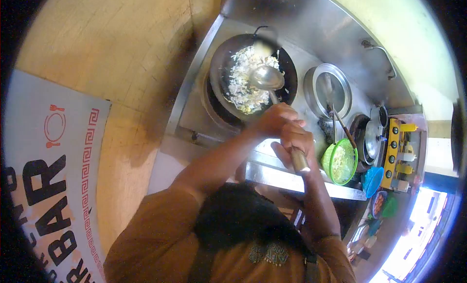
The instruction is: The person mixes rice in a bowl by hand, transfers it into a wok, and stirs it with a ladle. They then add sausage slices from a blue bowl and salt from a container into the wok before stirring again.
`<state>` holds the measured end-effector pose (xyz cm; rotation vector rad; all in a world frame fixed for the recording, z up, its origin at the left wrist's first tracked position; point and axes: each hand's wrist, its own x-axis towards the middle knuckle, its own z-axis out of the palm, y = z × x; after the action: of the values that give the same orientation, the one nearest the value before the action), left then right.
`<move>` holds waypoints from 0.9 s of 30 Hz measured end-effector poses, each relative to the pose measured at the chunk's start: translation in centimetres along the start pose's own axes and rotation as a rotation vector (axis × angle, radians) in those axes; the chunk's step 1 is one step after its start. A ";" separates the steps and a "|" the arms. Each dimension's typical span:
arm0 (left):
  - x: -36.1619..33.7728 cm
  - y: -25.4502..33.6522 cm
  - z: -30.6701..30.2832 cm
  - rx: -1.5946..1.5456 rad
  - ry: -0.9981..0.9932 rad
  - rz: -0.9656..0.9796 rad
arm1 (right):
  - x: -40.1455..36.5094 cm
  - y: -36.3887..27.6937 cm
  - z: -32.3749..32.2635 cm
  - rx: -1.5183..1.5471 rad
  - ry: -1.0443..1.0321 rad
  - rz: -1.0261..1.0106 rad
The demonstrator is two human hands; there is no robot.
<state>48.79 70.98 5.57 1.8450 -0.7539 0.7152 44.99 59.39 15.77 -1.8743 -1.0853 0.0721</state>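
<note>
Stainless backsplash (316, 15) rises behind the steel counter (304, 182), with pale tan flooring (121, 49) off to its left. Near the counter's left edge sits the dark wok (288, 64), white and yellow food (239, 78) spread across its middle. My left hand (278, 118) is wrapped round the ladle (266, 77) partway up its handle; my right hand (296, 139) grips close behind it, leaving the butt end poking out. The ladle's bowl hangs over the food's right side; whether it touches, I can't tell. Best, I'd say, to steer with the front hand, push from the rear one, and work under the food from the rim inward, keeping pieces off the wok's edge. My elbows should clear the green basket (330, 161) by the counter's front edge.
</note>
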 end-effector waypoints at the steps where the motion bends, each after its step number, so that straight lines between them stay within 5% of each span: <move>1: 0.5 -0.1 0.1 0.001 -0.003 0.007 | 0.0 0.4 -0.2 0.023 0.012 0.009; 6: 2.4 -0.6 -0.1 -0.053 -0.083 0.051 | 1.7 -0.6 -2.6 0.281 0.108 0.088; 10: 5.4 -3.2 -2.7 0.135 -0.024 0.183 | 4.8 1.0 -2.7 0.139 0.090 0.011; 11: 5.1 -4.0 -2.8 0.056 0.002 0.049 | 5.0 2.1 -2.0 0.107 0.098 0.048; 16: 2.5 -2.8 -1.7 0.084 -0.117 0.069 | 3.2 1.9 -1.9 0.236 0.031 -0.008; 22: 6.0 -1.5 -2.6 -0.302 -0.008 -0.035 | 4.1 0.9 -3.3 0.213 0.176 -0.054; 23: 6.7 -3.0 -2.7 0.077 -0.127 -0.028 | 4.9 1.4 -3.2 0.129 0.206 -0.133; 25: 5.6 -4.7 -3.3 0.137 -0.177 -0.191 | 4.5 3.4 -2.4 0.155 0.129 -0.059; 27: 4.2 -5.2 -2.2 0.084 -0.094 -0.105 | 4.1 5.0 -1.5 0.270 0.076 -0.054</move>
<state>55.14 73.99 6.60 1.9904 -0.6911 0.6040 51.43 60.37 14.45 -1.5932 -1.0196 0.1103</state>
